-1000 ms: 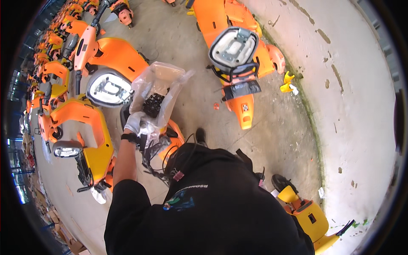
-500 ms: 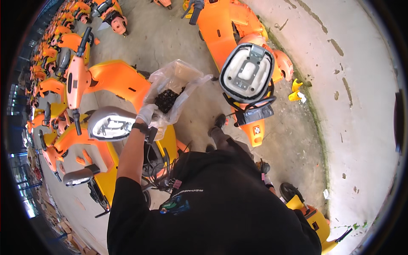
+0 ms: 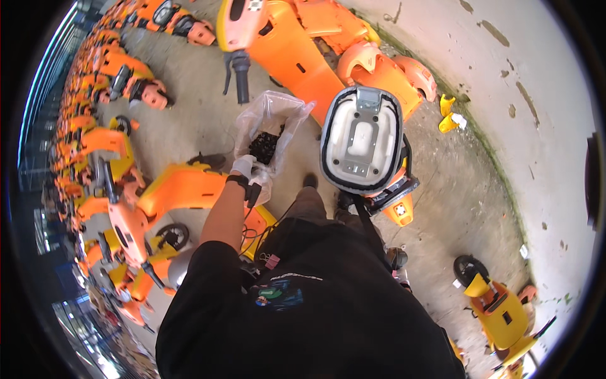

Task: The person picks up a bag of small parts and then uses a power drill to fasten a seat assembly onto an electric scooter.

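My left hand (image 3: pixel 243 165), in a white glove, is closed on the near rim of an open box (image 3: pixel 268 107) lined with a clear plastic bag. A heap of small dark pieces (image 3: pixel 264 146), too small to name, lies at the box's near end. My right hand (image 3: pixel 402 275) barely shows past my right side, mostly hidden by my body; its fingers cannot be made out. Close by it is a dark object (image 3: pixel 396 258) of unclear kind. In front of me, to the right of the box, an upturned scooter seat (image 3: pixel 362 139) shows its pale underside.
An orange scooter (image 3: pixel 284 54) stands ahead, beneath the raised seat. Another scooter (image 3: pixel 183 189) is close on my left, with rows of them beyond. A yellow scooter (image 3: pixel 505 316) stands behind right. Yellow pieces (image 3: pixel 448 120) lie near the white wall (image 3: pixel 505 82).
I have stepped forward and turned, with the box in my left hand now nearer the raised seat. The left scooter has slipped back in view; my left hand keeps its hold.
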Demonstrator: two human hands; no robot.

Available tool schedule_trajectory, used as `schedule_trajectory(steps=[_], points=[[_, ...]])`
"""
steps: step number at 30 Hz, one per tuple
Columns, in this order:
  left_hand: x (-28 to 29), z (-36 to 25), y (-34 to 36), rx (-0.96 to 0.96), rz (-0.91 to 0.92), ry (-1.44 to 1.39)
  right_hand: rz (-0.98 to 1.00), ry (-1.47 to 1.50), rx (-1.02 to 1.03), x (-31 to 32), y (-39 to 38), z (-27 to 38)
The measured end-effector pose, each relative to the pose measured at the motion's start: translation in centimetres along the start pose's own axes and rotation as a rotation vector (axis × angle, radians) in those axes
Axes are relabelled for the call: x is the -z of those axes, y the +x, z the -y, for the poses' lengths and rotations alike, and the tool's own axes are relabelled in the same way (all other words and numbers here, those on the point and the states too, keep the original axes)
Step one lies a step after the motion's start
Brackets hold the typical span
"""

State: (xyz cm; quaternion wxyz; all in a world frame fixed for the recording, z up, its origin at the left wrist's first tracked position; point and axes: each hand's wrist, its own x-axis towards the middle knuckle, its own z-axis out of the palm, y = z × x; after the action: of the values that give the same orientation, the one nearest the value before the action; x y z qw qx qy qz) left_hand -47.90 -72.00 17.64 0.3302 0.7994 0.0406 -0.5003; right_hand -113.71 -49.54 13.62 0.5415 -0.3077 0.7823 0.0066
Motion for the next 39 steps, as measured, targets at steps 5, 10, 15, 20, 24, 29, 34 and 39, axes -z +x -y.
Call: schedule_trajectory(steps=[5,10,15,20,24,29,34,39], points=[[-5.7,-2.2,11.7,0.128,-0.024,0.049,-0.057,0.146,-0.112,-5.1,-2.5,2.6],[-10.9,-4.2,13.9,0.018,0.05,0.262,-0.115,0.263,-0.231,-9.5,-6.7,4.8],[-18.9,-6.6,16.9,0.082,0.086,0.254,-0.194,0.387,-0.381,-14.7,-12.9,7.5],[-22.4,-6.9,25.4,0.045,0.155,0.521,-0.193,0.455,-0.523,-17.8,-18.5,11.1],[-27.0,-9.6,25.5,0.039,0.122,0.44,-0.241,0.537,-0.586,-19.9,-19.6,13.5],[-29.6,-12.5,27.2,0.056,0.035,0.385,-0.235,0.621,-0.66,-20.9,-21.2,16.3],[-30.8,-12.7,31.0,0.111,0.145,0.378,-0.262,0.688,-0.736,-22.4,-22.4,18.8],[-31.0,-12.5,33.7,0.115,0.184,0.301,-0.284,0.755,-0.78,-22.9,-23.1,20.5]])
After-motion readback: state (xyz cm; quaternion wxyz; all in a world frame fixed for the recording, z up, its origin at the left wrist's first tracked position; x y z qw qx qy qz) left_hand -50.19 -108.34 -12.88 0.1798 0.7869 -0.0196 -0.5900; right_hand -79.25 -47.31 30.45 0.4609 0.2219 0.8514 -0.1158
